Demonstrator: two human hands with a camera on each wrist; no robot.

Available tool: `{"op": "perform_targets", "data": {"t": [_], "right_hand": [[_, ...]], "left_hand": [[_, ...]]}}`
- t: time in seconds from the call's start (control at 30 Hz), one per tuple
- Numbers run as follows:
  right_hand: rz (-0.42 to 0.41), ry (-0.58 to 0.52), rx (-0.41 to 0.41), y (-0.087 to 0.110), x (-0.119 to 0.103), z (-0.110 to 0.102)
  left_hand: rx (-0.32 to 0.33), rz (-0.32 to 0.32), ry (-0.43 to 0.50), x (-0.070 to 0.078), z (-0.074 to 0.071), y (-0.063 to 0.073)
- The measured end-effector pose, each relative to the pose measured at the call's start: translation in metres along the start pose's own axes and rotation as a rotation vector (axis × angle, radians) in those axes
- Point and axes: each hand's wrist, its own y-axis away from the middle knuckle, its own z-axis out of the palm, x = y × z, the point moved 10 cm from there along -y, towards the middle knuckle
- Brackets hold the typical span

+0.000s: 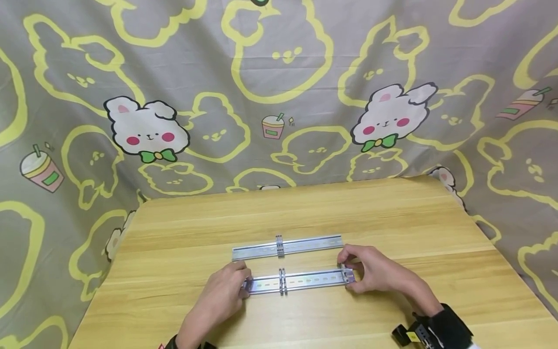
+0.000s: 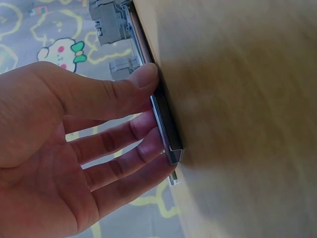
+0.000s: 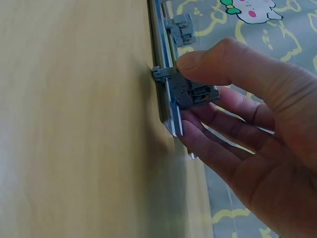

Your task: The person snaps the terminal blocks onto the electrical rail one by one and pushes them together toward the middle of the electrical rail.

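A slotted metal DIN rail [image 1: 311, 280] lies crosswise near the front of the table. My left hand [image 1: 223, 289] grips its left end, thumb [image 2: 144, 75] on the near edge and fingers along the far side. At the other end, my right hand [image 1: 374, 269] pinches a grey terminal block [image 3: 184, 90] that sits across the rail, a short way in from its tip. The thumb presses the block's near side, while the other fingers curl beyond the rail. Two thin terminal blocks [image 1: 283, 281] stand close together left of the rail's middle.
Behind lies a second DIN rail [image 1: 257, 251], roughly parallel, with several terminal blocks [image 1: 280, 246] clustered near its middle. Both rails rest on a wood-grain table [image 1: 305, 208]. A grey patterned curtain [image 1: 279, 121] hangs along the table's back and sides.
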Motion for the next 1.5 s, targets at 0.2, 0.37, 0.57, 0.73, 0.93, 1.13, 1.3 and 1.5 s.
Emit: {"op": "perform_targets", "data": {"t": [0.2, 0.37, 0.57, 0.73, 0.93, 1.13, 1.3, 1.5], "right_hand": [[-0.054, 0.049, 0.038, -0.007, -0.008, 0.005], [-0.033, 0.023, 0.052, -0.011, -0.010, 0.011], [-0.042, 0.013, 0.076, -0.016, -0.015, 0.017], [-0.057, 0.024, 0.096, -0.021, -0.021, 0.023], [-0.070, 0.048, 0.116, -0.026, -0.028, 0.028], [-0.057, 0.046, 0.123, -0.030, -0.033, 0.033], [-0.040, 0.067, 0.127, -0.032, -0.035, 0.038], [-0.050, 0.079, 0.143, -0.035, -0.040, 0.042]], "left_hand": [[-0.002, 0.000, 0.003, 0.000, 0.000, 0.000], [-0.007, -0.002, 0.011, 0.000, 0.000, -0.001], [-0.001, 0.000, 0.016, -0.001, -0.003, -0.001], [-0.002, -0.002, 0.015, -0.002, -0.003, 0.001], [0.001, -0.003, 0.015, -0.003, -0.003, 0.001], [-0.006, -0.004, 0.012, -0.003, -0.002, 0.001], [-0.021, -0.008, 0.026, -0.002, 0.000, -0.001], [-0.021, -0.015, 0.016, -0.003, 0.001, 0.000]]}}
